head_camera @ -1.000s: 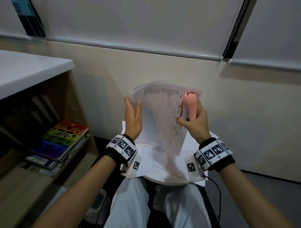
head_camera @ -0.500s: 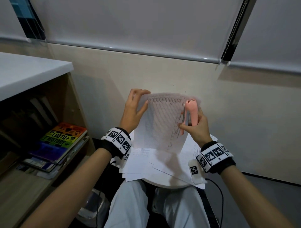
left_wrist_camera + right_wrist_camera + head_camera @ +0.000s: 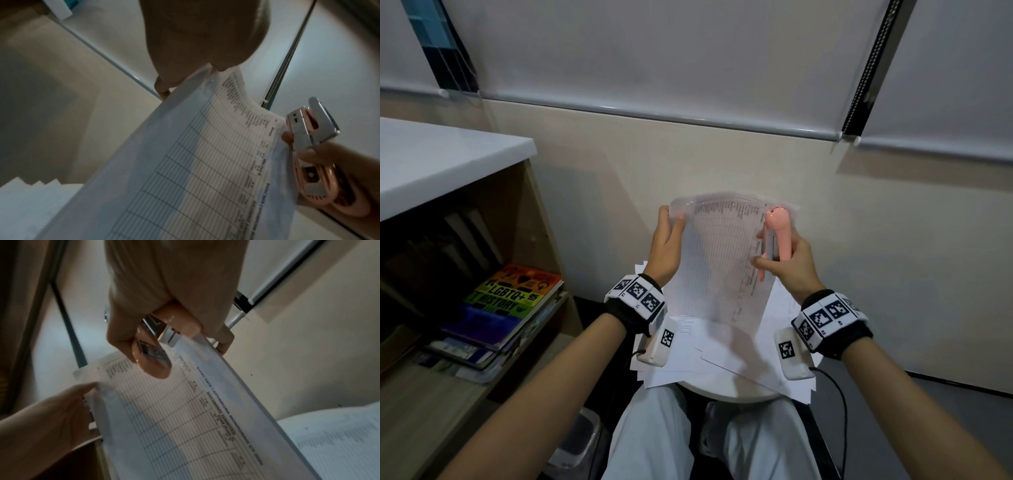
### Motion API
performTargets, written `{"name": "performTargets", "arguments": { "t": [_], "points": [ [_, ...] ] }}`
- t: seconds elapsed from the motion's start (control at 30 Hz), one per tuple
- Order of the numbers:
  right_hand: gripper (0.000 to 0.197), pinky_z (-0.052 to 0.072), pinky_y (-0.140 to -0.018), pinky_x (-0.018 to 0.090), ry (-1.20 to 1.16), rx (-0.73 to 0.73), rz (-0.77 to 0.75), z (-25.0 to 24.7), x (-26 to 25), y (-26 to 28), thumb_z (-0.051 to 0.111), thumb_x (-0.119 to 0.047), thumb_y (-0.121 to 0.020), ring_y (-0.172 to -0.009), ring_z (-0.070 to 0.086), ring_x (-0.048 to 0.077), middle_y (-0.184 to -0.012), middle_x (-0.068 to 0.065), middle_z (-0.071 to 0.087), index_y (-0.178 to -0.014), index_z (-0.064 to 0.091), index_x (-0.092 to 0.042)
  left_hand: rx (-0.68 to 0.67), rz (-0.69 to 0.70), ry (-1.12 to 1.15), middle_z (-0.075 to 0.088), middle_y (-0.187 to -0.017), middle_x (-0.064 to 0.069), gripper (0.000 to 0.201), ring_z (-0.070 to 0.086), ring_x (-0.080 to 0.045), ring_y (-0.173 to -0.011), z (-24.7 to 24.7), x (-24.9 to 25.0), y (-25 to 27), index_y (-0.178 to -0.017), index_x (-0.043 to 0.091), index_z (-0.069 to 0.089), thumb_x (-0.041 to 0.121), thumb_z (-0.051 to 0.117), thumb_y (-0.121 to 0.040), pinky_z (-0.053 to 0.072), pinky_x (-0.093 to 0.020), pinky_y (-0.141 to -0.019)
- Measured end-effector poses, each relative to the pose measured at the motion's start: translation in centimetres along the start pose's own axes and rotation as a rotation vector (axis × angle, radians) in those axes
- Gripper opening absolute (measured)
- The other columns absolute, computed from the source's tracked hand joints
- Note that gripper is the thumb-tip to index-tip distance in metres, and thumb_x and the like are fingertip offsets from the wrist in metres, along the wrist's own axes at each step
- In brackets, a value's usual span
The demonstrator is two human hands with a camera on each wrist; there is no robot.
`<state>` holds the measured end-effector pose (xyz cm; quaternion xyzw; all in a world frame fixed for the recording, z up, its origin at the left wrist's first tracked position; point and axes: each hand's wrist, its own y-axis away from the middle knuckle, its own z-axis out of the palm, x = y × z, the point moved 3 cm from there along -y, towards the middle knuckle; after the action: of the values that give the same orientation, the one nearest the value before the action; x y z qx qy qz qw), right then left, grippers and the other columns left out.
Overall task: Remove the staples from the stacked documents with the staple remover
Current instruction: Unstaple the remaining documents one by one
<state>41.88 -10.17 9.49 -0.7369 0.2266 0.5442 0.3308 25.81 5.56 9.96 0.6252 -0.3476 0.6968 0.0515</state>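
Note:
A printed document (image 3: 722, 260) with a ruled table is held upright above my lap. My left hand (image 3: 666, 240) pinches its upper left corner between thumb and fingers; the left wrist view shows that hand (image 3: 205, 40) on the document's top edge (image 3: 205, 146). My right hand (image 3: 787, 263) grips a pink staple remover (image 3: 779, 236) with metal jaws at the document's upper right corner. In the right wrist view the staple remover (image 3: 160, 344) lies against the sheet (image 3: 185, 418), and my right hand (image 3: 164, 288) wraps it. No staple is visible.
More loose papers (image 3: 709, 356) lie on a round white stool (image 3: 736, 394) over my knees. A wooden shelf unit (image 3: 465, 212) with stacked books (image 3: 506, 305) stands at the left. A beige wall (image 3: 722, 154) rises just behind.
My left hand has slid up from the document's left edge to its upper left corner. The sheet has straightened. The staple remover stays at the upper right corner.

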Motion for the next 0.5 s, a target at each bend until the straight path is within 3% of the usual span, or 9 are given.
{"name": "performTargets", "arguments": {
  "t": [0.07, 0.13, 0.23, 0.33, 0.4, 0.5],
  "points": [
    [0.080, 0.055, -0.086, 0.044, 0.006, 0.027, 0.004, 0.2, -0.4, 0.1, 0.082, 0.002, -0.062, -0.100, 0.063, 0.028, -0.116, 0.015, 0.063, -0.132, 0.043, 0.000, 0.005, 0.040, -0.056, 0.054, -0.090, 0.009, 0.017, 0.053, 0.001, -0.079, 0.1, 0.3, -0.2, -0.106, 0.007, 0.042, 0.022, 0.035, -0.103, 0.044, -0.012, -0.073],
    [0.085, 0.055, -0.089, 0.045, -0.054, 0.124, -0.029, 0.1, -1.5, 0.4, 0.083, 0.002, -0.063, -0.103, 0.065, 0.027, -0.118, 0.016, 0.061, -0.132, 0.033, 0.002, 0.045, 0.079, -0.090, 0.053, -0.085, 0.001, 0.017, 0.049, -0.011, -0.076, -0.2, 0.5, -0.4, -0.100, 0.005, 0.043, 0.021, 0.037, -0.102, 0.044, -0.024, -0.069],
    [0.072, 0.057, -0.078, 0.023, -0.189, 0.310, -0.155, -0.4, -4.7, 0.7, 0.080, 0.000, -0.070, -0.091, 0.065, 0.008, -0.114, 0.011, 0.058, -0.128, 0.038, 0.002, 0.139, 0.102, -0.081, 0.054, -0.083, -0.008, 0.011, 0.050, -0.017, -0.074, -0.8, 0.5, -0.4, -0.091, 0.019, 0.045, 0.024, 0.043, -0.100, 0.043, -0.035, -0.067],
    [0.053, 0.056, -0.074, 0.021, -0.328, 0.414, -0.233, 0.0, -9.0, 0.9, 0.077, -0.005, -0.075, -0.084, 0.063, 0.011, -0.098, 0.006, 0.063, -0.118, 0.050, 0.007, 0.179, 0.089, -0.079, 0.057, -0.084, -0.011, 0.012, 0.052, -0.019, -0.074, -0.8, 0.9, 0.1, -0.086, 0.031, 0.045, 0.032, 0.045, -0.097, 0.045, -0.037, -0.065],
    [0.046, 0.056, -0.070, 0.021, -0.417, 0.389, -0.254, 1.3, -11.4, 0.7, 0.076, -0.006, -0.076, -0.080, 0.063, 0.012, -0.093, 0.003, 0.064, -0.115, 0.053, 0.005, 0.177, 0.074, -0.089, 0.054, -0.081, -0.011, 0.014, 0.048, -0.020, -0.072, -0.6, 1.2, 0.6, -0.084, 0.030, 0.043, 0.031, 0.045, -0.097, 0.041, -0.036, -0.064],
    [0.029, 0.051, -0.062, 0.015, -0.521, 0.352, -0.225, 4.0, -14.3, -0.5, 0.071, 0.002, -0.077, -0.071, 0.062, 0.005, -0.087, -0.001, 0.063, -0.101, 0.058, -0.006, 0.177, 0.086, -0.095, 0.050, -0.076, -0.012, 0.016, 0.044, -0.019, -0.068, -0.1, 1.9, 1.5, -0.083, 0.025, 0.041, 0.028, 0.045, -0.098, 0.038, -0.036, -0.061]
  ]
}}
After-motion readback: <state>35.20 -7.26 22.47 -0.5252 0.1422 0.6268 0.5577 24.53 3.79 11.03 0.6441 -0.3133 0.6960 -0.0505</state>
